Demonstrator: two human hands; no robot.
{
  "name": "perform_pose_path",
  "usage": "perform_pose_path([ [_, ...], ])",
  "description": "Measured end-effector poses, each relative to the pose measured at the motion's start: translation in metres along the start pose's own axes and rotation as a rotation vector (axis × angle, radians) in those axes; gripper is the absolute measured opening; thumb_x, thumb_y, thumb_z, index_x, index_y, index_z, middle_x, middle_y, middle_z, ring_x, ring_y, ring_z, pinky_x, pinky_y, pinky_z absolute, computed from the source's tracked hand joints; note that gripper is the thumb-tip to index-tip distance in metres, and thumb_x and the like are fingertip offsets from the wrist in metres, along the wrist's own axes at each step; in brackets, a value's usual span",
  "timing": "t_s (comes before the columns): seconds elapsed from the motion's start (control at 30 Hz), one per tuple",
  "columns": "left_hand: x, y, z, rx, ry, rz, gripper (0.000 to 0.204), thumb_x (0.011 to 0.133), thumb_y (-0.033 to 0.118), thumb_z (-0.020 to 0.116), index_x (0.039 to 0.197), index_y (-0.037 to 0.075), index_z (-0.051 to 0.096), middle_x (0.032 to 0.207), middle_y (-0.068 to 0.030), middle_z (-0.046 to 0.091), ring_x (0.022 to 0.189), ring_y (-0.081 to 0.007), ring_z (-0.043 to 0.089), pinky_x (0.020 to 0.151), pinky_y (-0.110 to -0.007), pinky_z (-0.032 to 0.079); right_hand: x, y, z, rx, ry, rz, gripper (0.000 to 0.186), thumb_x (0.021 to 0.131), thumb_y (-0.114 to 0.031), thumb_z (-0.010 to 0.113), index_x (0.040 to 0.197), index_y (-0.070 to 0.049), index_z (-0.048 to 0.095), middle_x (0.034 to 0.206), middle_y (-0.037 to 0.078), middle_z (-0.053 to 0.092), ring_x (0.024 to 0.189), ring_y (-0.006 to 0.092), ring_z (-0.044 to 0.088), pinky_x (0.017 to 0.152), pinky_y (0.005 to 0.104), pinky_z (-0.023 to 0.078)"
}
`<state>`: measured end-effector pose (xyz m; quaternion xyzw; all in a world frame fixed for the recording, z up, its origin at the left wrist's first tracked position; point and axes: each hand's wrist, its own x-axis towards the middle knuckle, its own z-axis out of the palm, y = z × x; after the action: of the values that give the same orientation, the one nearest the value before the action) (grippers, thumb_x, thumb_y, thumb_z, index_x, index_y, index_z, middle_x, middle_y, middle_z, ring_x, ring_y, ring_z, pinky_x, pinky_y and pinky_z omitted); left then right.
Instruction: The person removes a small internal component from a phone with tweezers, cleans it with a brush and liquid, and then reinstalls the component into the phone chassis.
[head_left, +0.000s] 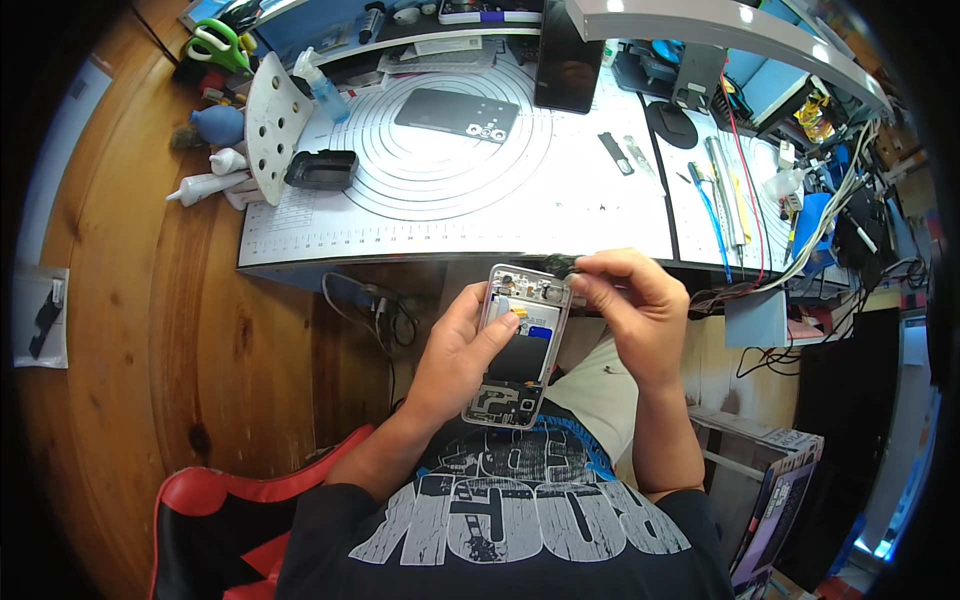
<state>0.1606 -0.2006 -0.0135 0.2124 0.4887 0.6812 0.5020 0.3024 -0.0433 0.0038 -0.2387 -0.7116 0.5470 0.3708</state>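
An opened smartphone, its back off and its inner parts bare, is held over my lap just in front of the desk edge. My left hand grips it by the left side, the thumb lying across the inside near an orange flex connector. Between the thumb and fingertips of my right hand is a small dark part, likely a circuit board, at the phone's upper right corner. Whether that part touches the frame I cannot tell. On the desk mat lies a dark phone back cover with camera rings.
A black case sits on the mat's left, beside a white perforated holder and a spray bottle. Tweezers and pen-like tools lie to the right, among cables. A lamp arches overhead.
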Motion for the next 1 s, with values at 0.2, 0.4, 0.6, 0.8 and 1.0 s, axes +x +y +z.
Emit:
perform_pose_path([
  [0.2, -0.002, -0.011, 0.002, 0.117, -0.025, 0.012, 0.039, 0.108, 0.011, 0.059, 0.142, -0.004, 0.05, 0.127, -0.0101, 0.067, 0.114, -0.0112, 0.064, 0.098, -0.028, 0.053, -0.01, -0.014, 0.004, -0.128, -0.067, -0.003, 0.016, 0.088, 0.006, 0.079, 0.103, 0.004, 0.077, 0.092, 0.007, 0.076, 0.085, 0.0114, 0.07, 0.075, 0.0246, 0.055],
  [0.4, -0.003, -0.015, 0.002, 0.141, -0.041, 0.023, 0.04, 0.108, 0.017, 0.06, 0.141, -0.004, 0.051, 0.124, -0.0094, 0.067, 0.112, -0.0109, 0.064, 0.097, -0.028, 0.052, -0.012, -0.011, 0.006, -0.183, -0.087, -0.053, 0.016, 0.086, 0.003, 0.078, 0.102, 0.0, 0.078, 0.088, 0.01, 0.074, 0.075, 0.0166, 0.071, 0.067, 0.0288, 0.055],
  [0.6, -0.007, -0.016, 0.0, 0.192, -0.068, -0.03, 0.04, 0.108, 0.019, 0.062, 0.139, -0.005, 0.053, 0.123, -0.0097, 0.068, 0.112, -0.0111, 0.064, 0.097, -0.029, 0.052, -0.009, -0.006, 0.008, -0.241, -0.103, -0.218, 0.018, 0.084, 0.004, 0.077, 0.102, -0.001, 0.078, 0.089, 0.011, 0.074, 0.077, 0.0229, 0.071, 0.067, 0.0326, 0.056],
  [0.8, -0.009, -0.018, 0.002, 0.203, -0.061, -0.027, 0.04, 0.107, 0.02, 0.062, 0.138, -0.004, 0.053, 0.121, -0.0094, 0.069, 0.111, -0.0113, 0.065, 0.096, -0.029, 0.052, -0.014, -0.004, 0.0, -0.332, -0.194, -0.235, 0.023, 0.082, 0.003, 0.079, 0.105, -0.002, 0.077, 0.094, 0.01, 0.071, 0.08, 0.0239, 0.069, 0.068, 0.033, 0.055],
  [1.0, -0.009, -0.015, 0.003, 0.232, -0.032, -0.031, 0.038, 0.108, 0.019, 0.062, 0.137, -0.003, 0.053, 0.12, -0.0091, 0.068, 0.108, -0.0105, 0.065, 0.093, -0.028, 0.054, -0.018, -0.001, -0.002, -0.401, -0.225, -0.333, 0.03, 0.079, 0.0, 0.082, 0.109, -0.003, 0.075, 0.101, 0.01, 0.068, 0.084, 0.0252, 0.064, 0.073, 0.0358, 0.053],
])
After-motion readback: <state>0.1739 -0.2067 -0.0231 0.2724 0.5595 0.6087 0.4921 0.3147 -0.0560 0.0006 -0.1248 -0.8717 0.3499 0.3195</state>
